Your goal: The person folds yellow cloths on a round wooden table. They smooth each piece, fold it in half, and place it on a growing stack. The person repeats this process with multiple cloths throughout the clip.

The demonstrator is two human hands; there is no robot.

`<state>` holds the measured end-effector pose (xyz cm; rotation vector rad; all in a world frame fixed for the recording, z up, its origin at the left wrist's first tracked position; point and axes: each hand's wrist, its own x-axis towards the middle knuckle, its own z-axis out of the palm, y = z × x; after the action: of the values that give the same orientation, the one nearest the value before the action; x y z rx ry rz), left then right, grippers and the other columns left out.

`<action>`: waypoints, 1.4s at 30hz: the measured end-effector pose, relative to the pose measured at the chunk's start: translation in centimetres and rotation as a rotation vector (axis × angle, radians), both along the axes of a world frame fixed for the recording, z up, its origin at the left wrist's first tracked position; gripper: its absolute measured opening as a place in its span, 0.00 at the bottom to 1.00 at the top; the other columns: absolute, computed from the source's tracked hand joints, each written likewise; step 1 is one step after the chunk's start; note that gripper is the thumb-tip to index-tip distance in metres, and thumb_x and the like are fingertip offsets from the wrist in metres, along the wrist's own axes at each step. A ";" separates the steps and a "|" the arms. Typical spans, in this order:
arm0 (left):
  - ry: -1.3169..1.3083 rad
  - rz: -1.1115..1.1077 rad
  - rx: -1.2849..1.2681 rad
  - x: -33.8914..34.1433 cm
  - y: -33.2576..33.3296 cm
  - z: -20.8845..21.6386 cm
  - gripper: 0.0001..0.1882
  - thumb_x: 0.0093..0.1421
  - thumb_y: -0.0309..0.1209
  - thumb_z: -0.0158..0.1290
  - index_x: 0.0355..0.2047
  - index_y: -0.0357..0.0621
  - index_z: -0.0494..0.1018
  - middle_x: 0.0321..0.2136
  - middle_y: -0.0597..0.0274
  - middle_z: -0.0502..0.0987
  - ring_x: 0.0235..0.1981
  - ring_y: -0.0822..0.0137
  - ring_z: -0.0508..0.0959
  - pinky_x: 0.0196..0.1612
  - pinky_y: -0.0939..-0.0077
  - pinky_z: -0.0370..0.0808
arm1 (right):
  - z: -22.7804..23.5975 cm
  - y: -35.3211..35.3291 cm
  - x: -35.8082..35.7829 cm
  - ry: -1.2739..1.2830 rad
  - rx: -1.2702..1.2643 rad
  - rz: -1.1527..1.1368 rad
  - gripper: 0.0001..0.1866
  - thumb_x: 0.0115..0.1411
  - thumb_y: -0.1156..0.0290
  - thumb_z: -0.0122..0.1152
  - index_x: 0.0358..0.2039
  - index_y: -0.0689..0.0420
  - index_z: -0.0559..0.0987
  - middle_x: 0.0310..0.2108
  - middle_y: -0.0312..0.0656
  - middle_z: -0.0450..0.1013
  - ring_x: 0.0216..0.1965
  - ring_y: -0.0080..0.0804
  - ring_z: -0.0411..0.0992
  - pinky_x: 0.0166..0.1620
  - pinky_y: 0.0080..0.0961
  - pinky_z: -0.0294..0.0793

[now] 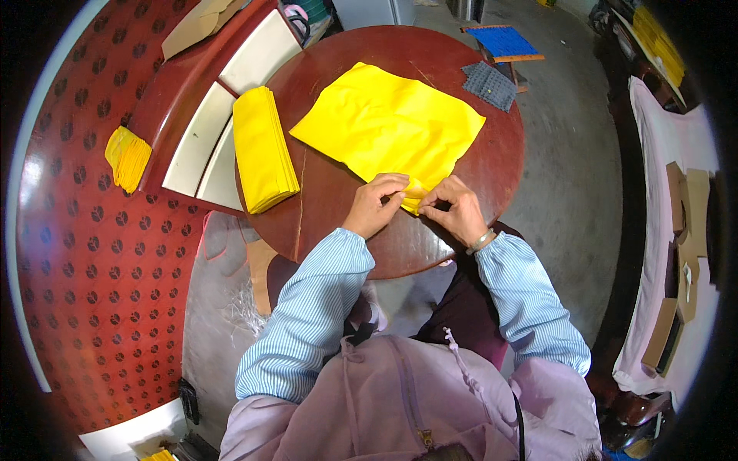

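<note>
The yellow cloth (392, 119) lies spread and slightly creased across the middle of the round table (492, 177), its nearest corner reaching toward the table's near edge. There the left hand (377, 206) pinches the cloth between thumb and fingers, and the right hand (457, 211) grips the same corner just beside it, fingertips close together (the exact fold between them is partly hidden by the fingers).

A thick yellow stack (261, 146) takes up the left side of the table, near the cloth but apart from it, and crowds the room on that side. A grey textured mat (490, 86) occupies the table's far right edge. Beyond that edge stands a stool with a blue seat (503, 42).

Left of the table, a smaller yellow bundle (127, 159) rests on a red patterned surface (100, 253); clear plastic scraps (246, 311) lie on the floor below the table's near left edge. Well to the table's right, open cardboard boxes (696, 215) sit on a pale cloth cover (649, 223).
</note>
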<state>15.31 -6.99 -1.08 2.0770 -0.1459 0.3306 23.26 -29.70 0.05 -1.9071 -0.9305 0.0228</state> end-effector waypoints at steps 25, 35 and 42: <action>-0.060 0.068 -0.027 -0.2 -1.2 -0.5 0.14 0.60 0.23 0.68 0.47 0.37 0.83 0.51 0.51 0.85 0.55 0.53 0.84 0.59 0.64 0.80 | 0.4 2.8 -2.3 -0.327 -0.171 -0.214 0.24 0.55 0.68 0.73 0.53 0.53 0.80 0.56 0.41 0.76 0.64 0.47 0.69 0.64 0.46 0.63; 0.018 0.102 0.252 7.2 6.7 3.0 0.12 0.63 0.30 0.66 0.46 0.41 0.84 0.50 0.49 0.83 0.51 0.47 0.82 0.58 0.58 0.78 | 2.3 2.8 -1.9 -0.450 -0.284 -0.112 0.26 0.53 0.67 0.74 0.55 0.48 0.81 0.58 0.36 0.77 0.66 0.39 0.70 0.73 0.58 0.55; 0.309 0.263 0.585 12.6 12.2 2.9 0.30 0.67 0.43 0.64 0.68 0.58 0.72 0.73 0.46 0.66 0.75 0.44 0.61 0.79 0.52 0.56 | 1.2 3.3 -0.5 -0.468 -0.266 -0.008 0.22 0.53 0.68 0.76 0.49 0.49 0.83 0.50 0.36 0.80 0.60 0.36 0.75 0.76 0.59 0.56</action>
<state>27.92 5.19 1.80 2.7054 0.2496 0.1244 22.77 -26.36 1.22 -2.2109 -1.2802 -0.3324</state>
